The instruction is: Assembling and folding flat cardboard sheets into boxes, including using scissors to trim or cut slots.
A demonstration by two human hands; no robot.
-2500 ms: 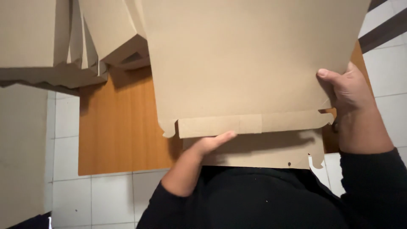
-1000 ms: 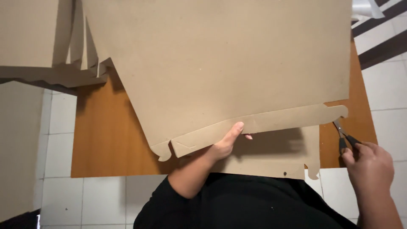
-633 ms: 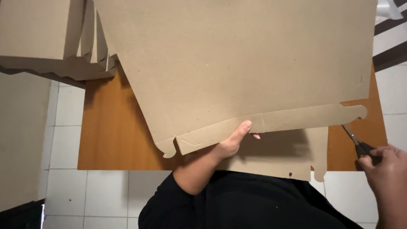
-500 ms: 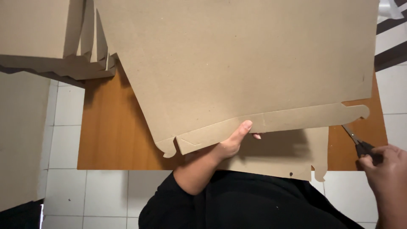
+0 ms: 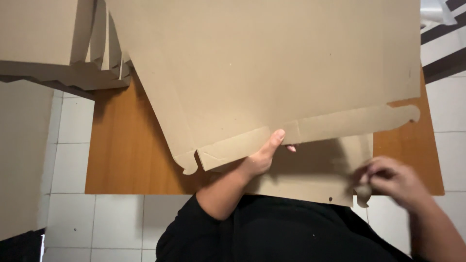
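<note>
Up close, left hand (image 5: 262, 157) gripping the folded lower flap of a big flat cardboard sheet (image 5: 272, 68), thumb lying along the flap's front, fingers tucked behind it. Sheet raised off the wooden table (image 5: 131, 155) and tilted, spreading up and away from that grip, hiding most of the tabletop, lower edge sloping up toward the right edge of the table and ending in a rounded tab. Beneath the raised sheet, a second cardboard piece (image 5: 310, 179) lying flat at the near edge of the table. Right hand (image 5: 393, 182) blurred at that piece's near right corner, fingers curled; whether closed on anything cannot be told. Stacked folded cardboard (image 5: 73, 58) overhanging the far left corner of the table. White tiled floor (image 5: 97, 218) around.
</note>
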